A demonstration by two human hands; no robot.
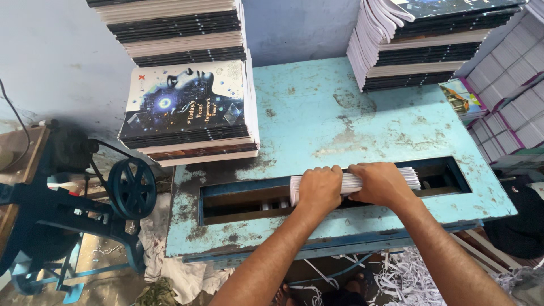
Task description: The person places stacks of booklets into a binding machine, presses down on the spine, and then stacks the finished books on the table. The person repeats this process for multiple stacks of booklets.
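Observation:
Both of my hands grip a thick bundle of white pages (409, 177) that lies lengthwise in the long slot (238, 198) of a worn turquoise metal table (317, 113). My left hand (318, 190) clasps the bundle near its left end. My right hand (381, 182) holds it just beside, toward the middle. The bundle's page edges show white at both ends. What lies under it inside the slot is hidden.
Tall stacks of dark-covered books stand at the table's back left (190, 107) and back right (425, 45). More bundles are piled at the right (515, 96). A blue machine with a pulley wheel (131, 188) stands left. Paper trimmings (402, 277) litter the floor.

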